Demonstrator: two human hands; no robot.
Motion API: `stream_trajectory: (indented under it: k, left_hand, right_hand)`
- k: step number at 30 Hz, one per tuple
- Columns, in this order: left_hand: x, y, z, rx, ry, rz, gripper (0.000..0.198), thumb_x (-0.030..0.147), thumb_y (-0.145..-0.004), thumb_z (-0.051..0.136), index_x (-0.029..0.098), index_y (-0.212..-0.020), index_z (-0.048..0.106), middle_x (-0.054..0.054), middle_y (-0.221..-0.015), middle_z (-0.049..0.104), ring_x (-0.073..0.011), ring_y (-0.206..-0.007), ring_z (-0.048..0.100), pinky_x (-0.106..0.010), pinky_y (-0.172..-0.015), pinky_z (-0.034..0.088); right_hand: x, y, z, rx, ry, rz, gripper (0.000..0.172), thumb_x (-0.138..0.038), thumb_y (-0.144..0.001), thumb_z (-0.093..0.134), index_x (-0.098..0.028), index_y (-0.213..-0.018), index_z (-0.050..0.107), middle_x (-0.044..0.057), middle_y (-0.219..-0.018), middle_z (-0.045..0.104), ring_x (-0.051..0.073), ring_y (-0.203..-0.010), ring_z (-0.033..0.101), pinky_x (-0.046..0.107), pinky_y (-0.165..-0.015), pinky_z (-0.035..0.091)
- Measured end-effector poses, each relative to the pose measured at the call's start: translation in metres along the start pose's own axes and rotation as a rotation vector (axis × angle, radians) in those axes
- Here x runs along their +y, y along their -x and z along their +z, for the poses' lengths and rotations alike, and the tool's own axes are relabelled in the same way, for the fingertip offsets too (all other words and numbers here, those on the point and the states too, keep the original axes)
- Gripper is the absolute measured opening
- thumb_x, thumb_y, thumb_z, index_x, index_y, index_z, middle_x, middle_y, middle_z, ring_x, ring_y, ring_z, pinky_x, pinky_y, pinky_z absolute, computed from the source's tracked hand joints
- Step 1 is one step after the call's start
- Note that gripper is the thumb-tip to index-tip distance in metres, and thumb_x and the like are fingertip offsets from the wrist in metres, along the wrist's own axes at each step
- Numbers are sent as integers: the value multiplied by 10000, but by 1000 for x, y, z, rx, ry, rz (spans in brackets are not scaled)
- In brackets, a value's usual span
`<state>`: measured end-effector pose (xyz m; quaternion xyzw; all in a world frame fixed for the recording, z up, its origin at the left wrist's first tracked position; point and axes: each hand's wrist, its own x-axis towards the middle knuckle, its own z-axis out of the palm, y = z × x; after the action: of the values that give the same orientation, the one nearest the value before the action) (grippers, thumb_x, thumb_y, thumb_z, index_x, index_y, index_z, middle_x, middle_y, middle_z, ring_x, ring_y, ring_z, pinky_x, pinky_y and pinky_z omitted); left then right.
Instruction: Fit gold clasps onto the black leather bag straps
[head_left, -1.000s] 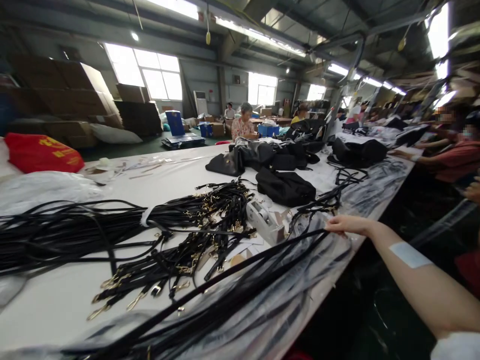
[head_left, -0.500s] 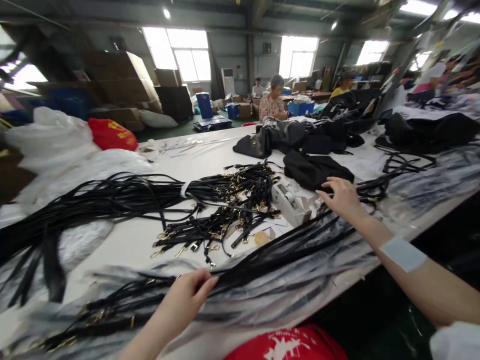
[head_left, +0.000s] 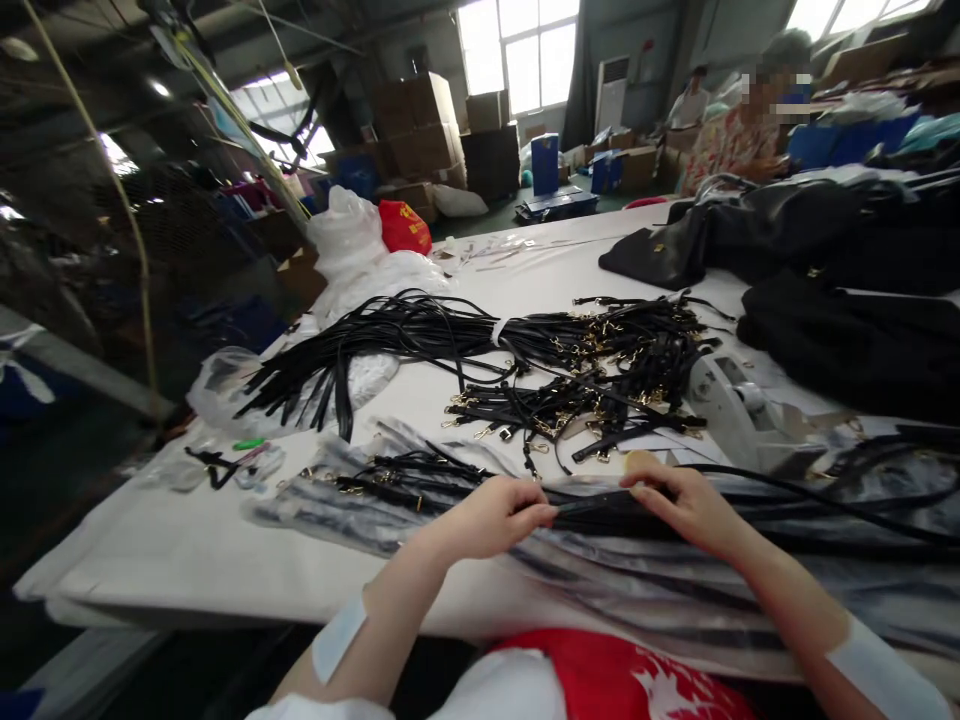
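My left hand (head_left: 495, 515) pinches a thin black strap (head_left: 596, 503) just above the plastic-wrapped straps at the table's near side. A short way to the right, my right hand (head_left: 694, 508) is closed on the same strap, thumb against fingers. The strap's black length trails off to the right past that hand. Beneath both hands lie long black straps in clear plastic (head_left: 637, 575), with gold-coloured clasps toward their left end. Beyond them is a bundle of black straps (head_left: 442, 330) bound by a white band, its gold hooks spread at the right.
A grey tape dispenser (head_left: 739, 405) stands beyond my right hand. Black bags (head_left: 787, 240) are piled at the back right. Clear plastic bags (head_left: 352, 240) and a red bag (head_left: 405, 228) lie at the far left. A person (head_left: 735, 140) is across the table.
The view has turned left. My right hand has come from far along the straps to close beside my left, and its spread fingers are now closed on the strap.
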<state>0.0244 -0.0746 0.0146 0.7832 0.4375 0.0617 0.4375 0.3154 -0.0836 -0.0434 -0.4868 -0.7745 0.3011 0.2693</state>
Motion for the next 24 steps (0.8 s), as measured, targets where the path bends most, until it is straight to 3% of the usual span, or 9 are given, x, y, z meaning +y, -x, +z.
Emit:
stream_trajectory:
  k: [3,6,9,11,13,17,21,24]
  left_hand:
    - [-18,11,0,27,51,-69,277,365,-890,538,152,-737,629,47,-600,476,-91,-553,382,-210,-499,288]
    - [-19,5,15,20,51,-65,271,367,-883,544,150,-769,660,40,-611,520,-98,-567,417,-213,-505,306]
    - [-17,-9,17,-46,15,-5,404,422,-956,430,151,-829,701,19,-637,601,-108,-568,495,-213,-529,371]
    - [-23,-21,5,5,-96,-60,500,434,-1009,297,169,-915,710,4,-685,658,-116,-584,566,-214,-561,425]
    - [-37,-36,-16,139,-246,-164,487,407,-1023,271,178,-989,699,-27,-795,704,-145,-693,637,-234,-640,474]
    - [-75,-73,-46,273,-433,-283,247,325,-940,541,154,-1052,681,-116,-1090,687,-230,-1013,638,-332,-883,489]
    - [-93,-102,-37,271,-535,-347,301,362,-912,633,139,-1114,633,-96,-1144,651,-224,-1026,634,-432,-908,520]
    - [-93,-109,-25,304,-573,-343,268,369,-934,605,144,-1073,646,-76,-1079,674,-201,-966,653,-409,-872,541]
  right_hand:
    - [-2,-9,0,-7,39,-15,313,-414,-954,499,-183,-876,697,52,-843,728,200,-775,658,299,-713,487]
    - [-30,-15,22,-135,77,-90,252,-393,-923,560,-194,-917,713,54,-835,738,202,-755,656,295,-684,471]
    - [-56,-14,40,-209,83,-195,167,-347,-870,638,-206,-890,725,47,-805,739,204,-742,659,300,-694,472]
    - [-61,-8,38,-177,47,-219,152,-336,-864,649,-203,-837,717,39,-764,724,193,-715,653,291,-678,477]
    - [-56,1,27,-109,-5,-216,190,-349,-881,631,-198,-789,702,41,-736,706,185,-695,649,274,-641,484]
    - [-46,18,3,21,-97,-210,243,-359,-895,601,-198,-731,679,67,-772,716,211,-751,677,262,-614,510]
    - [-50,26,-1,80,-121,-204,243,-363,-881,616,-200,-707,666,63,-730,705,228,-758,688,262,-613,530]
    - [-51,28,2,97,-104,-192,231,-344,-880,616,-200,-707,666,64,-733,709,230,-770,698,255,-619,539]
